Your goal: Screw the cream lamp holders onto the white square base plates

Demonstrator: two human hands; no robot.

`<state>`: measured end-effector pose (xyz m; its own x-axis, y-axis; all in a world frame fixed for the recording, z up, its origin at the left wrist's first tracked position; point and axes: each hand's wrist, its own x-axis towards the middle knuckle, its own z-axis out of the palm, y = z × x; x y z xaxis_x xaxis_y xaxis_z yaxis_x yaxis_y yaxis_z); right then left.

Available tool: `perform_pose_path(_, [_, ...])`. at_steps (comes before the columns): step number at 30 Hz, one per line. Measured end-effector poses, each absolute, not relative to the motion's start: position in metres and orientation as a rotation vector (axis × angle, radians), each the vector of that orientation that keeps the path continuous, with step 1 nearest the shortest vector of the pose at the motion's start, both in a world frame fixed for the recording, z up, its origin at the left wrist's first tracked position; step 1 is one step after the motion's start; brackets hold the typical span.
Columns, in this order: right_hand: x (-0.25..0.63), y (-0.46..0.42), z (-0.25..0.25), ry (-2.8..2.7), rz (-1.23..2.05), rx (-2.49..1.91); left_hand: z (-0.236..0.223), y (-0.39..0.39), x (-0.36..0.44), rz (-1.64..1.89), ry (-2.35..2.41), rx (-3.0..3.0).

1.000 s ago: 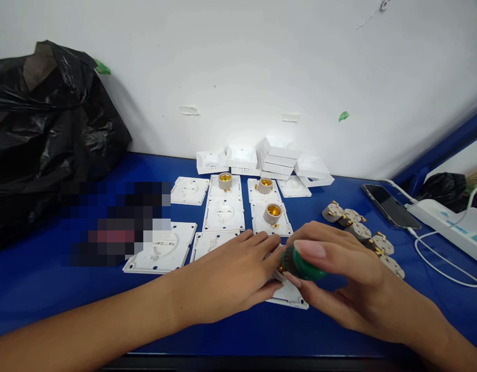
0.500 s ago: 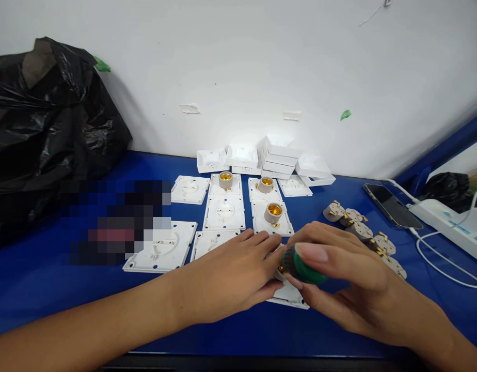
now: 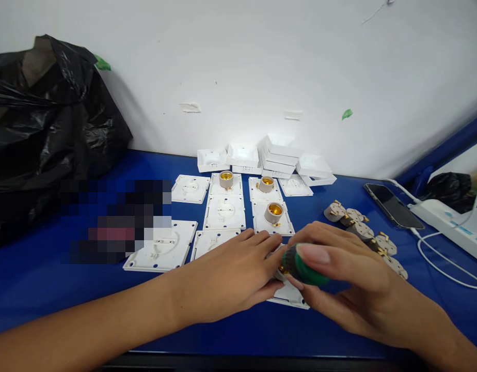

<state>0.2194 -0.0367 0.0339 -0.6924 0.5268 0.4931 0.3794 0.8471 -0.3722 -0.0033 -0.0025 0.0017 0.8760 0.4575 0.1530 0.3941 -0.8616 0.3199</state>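
My right hand (image 3: 354, 279) is wrapped round the green and black handle of a screwdriver (image 3: 308, 268), which points down at a lamp socket (image 3: 279, 275). Its shaft is hidden behind the handle and fingers. My left hand (image 3: 242, 268) grips that socket from the left, fingers closed about its side; most of the socket is covered. Under both hands lies a white base plate (image 3: 288, 295), with only its front part showing. Just beyond, a lamp socket (image 3: 274, 212) with a brass thread stands on another white plate, and two more sockets sit on plates farther back.
Several loose lamp sockets (image 3: 360, 230) lie at the right, near a phone (image 3: 393, 205) and a white power strip (image 3: 451, 219) with cables. White square covers (image 3: 279, 155) are stacked against the wall. A black plastic bag (image 3: 56, 129) stands at the left, beside bare plates (image 3: 184, 243).
Both hands keep their places on the socket and the screwdriver. The view has shifted very slightly; nothing else has visibly moved.
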Motion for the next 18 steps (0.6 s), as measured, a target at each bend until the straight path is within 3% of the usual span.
perform_pose_path(18, [0.2190, -0.0354, 0.0341, -2.430, 0.290, -0.663, 0.0011, -0.0013, -0.0028, 0.322, 0.632, 2.751])
